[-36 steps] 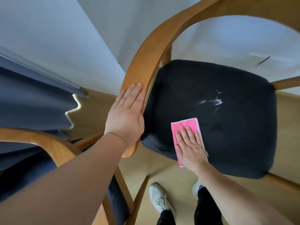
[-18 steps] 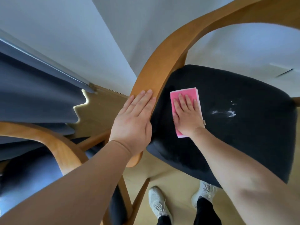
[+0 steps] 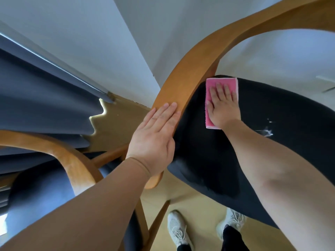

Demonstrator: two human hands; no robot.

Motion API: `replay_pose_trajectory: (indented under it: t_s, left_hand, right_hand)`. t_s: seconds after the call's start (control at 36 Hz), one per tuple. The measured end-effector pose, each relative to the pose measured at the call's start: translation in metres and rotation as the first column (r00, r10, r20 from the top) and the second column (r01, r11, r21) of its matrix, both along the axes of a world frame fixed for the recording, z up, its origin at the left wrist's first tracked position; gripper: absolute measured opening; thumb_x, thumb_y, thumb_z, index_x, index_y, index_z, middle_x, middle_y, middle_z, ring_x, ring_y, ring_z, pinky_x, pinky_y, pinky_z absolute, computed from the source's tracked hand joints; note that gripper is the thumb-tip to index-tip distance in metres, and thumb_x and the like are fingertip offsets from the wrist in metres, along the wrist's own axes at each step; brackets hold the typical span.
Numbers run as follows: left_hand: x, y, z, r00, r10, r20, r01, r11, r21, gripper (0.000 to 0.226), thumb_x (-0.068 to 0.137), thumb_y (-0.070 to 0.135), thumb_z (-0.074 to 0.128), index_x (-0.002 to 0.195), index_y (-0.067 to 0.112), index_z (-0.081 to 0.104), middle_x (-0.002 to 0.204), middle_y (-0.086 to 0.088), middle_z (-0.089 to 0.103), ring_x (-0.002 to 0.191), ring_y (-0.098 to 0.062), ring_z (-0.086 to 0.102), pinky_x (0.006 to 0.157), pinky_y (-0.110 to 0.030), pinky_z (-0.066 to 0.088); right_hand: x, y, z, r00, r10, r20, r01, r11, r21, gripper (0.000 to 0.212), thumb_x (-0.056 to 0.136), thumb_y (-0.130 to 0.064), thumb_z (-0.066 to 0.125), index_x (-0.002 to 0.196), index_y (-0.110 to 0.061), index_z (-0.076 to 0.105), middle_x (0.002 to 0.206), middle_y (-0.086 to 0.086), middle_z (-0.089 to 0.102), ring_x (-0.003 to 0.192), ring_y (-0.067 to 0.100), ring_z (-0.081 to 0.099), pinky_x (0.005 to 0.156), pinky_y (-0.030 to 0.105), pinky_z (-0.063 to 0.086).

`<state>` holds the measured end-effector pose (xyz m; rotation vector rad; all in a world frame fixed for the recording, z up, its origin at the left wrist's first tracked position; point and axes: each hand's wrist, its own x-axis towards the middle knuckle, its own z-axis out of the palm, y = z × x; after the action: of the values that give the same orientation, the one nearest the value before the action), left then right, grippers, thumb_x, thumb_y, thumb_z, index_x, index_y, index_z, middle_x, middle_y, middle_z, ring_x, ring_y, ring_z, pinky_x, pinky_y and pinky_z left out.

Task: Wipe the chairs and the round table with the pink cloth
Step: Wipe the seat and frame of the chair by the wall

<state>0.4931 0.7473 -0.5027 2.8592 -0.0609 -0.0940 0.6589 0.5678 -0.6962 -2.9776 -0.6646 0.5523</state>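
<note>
Two hands down flat, and neither one is gripping anything. We've got the left hand point(image 3: 154, 140) laid palm-down on the curved wooden rail point(image 3: 175, 91) of the chair point(image 3: 262, 24) — fingers straight and pressed together, tips pointing toward one o'clock along the wood, forearm coming up from seven o'clock.

Over to the right hand point(image 3: 223, 107): its palm is flat on the pink cloth point(image 3: 209, 87), fingers straight and side by side with only slim gaps, pointing at twelve. It presses the cloth onto the black seat point(image 3: 208, 160). The cloth sits at the seat's eleven o'clock corner, its left edge just beside the rail, with pink showing past the fingertips and along the thumb side.

At four o'clock from that hand we see a white smear point(image 3: 266, 132) on the cushion, apart from the cloth and just past the forearm's edge — and that forearm covers much of the seat's near right side.

Round the edges we have a second chair point(image 3: 72, 160) at eight o'clock with the same wooden curve and a grey-blue curtain point(image 3: 45, 105) at nine. Pale wooden floor point(image 3: 126, 124) lies beneath, with two white shoes point(image 3: 176, 227) at six.
</note>
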Motion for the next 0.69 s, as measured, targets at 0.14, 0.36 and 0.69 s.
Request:
replay_pose_trajectory:
  t_s: [0.14, 0.36, 0.69]
  left_hand:
    - [-0.001, -0.001, -0.002, 1.0, 0.007, 0.014, -0.007, 1.0, 0.006, 0.051, 0.09, 0.019, 0.03, 0.137, 0.009, 0.048, 0.146, -0.006, 0.042, 0.138, -0.019, 0.031, 0.116, -0.038, 0.019]
    - [-0.002, -0.002, -0.002, 1.0, 0.004, -0.003, -0.004, 0.999, 0.037, 0.053, 0.09, 0.022, 0.028, 0.139, 0.01, 0.044, 0.147, -0.005, 0.04, 0.139, -0.017, 0.029, 0.117, -0.037, 0.018]
    - [0.075, -0.032, 0.007, 0.988, -0.148, 0.032, 0.143, 0.981, 0.135, 0.05, 0.086, 0.025, 0.032, 0.131, 0.01, 0.046, 0.138, -0.009, 0.044, 0.128, -0.025, 0.04, 0.108, -0.039, 0.033]
  right_hand:
    - [-0.049, -0.031, -0.003, 0.998, -0.066, -0.007, 0.066, 0.997, -0.03, 0.06, 0.1, -0.045, -0.003, 0.152, -0.017, -0.014, 0.163, 0.007, -0.012, 0.149, 0.026, -0.013, 0.121, 0.044, -0.005]
    - [-0.177, -0.085, -0.003, 0.991, -0.125, -0.051, 0.121, 0.99, -0.074, 0.062, 0.098, -0.043, -0.001, 0.152, -0.016, -0.011, 0.159, 0.005, -0.016, 0.149, 0.026, -0.014, 0.12, 0.044, -0.01]
    - [-0.2, -0.096, -0.002, 0.988, -0.118, -0.102, 0.11, 0.991, -0.078, 0.063, 0.094, -0.047, -0.008, 0.149, -0.019, -0.019, 0.158, 0.003, -0.023, 0.145, 0.023, -0.026, 0.119, 0.044, -0.015]
